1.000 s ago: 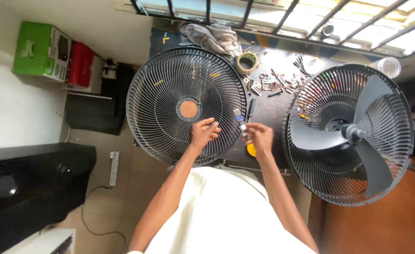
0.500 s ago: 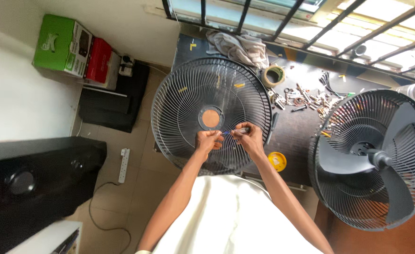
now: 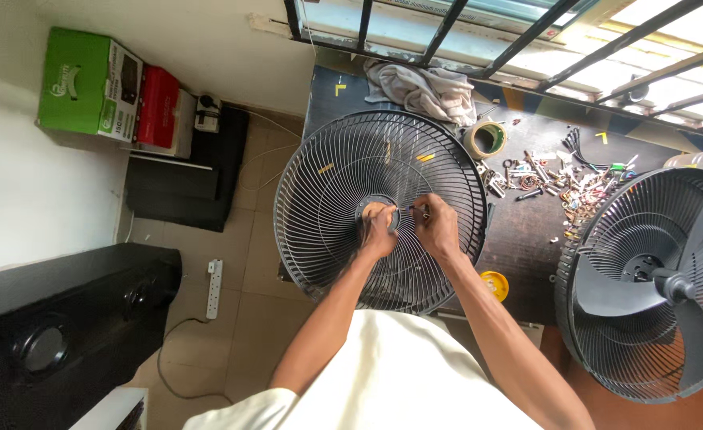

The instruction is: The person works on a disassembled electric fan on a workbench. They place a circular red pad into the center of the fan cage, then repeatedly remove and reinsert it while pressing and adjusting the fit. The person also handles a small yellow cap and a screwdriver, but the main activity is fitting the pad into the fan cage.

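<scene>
Both hands are now meeting over the hub of the round fan grille (image 3: 343, 171), the left hand (image 3: 379, 232) pinching beside the orange centre and the right hand (image 3: 437, 229) pinching a thin tool (image 3: 413, 209) lying crosswise between them.

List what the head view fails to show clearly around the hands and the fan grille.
- Thin tool between the right hand and left hand: too small to identify.
- Hub of the fan grille: covered by the left hand.
- Small parts on the bench: too tiny to sort.
- Second fan: cut off by the right edge.
</scene>
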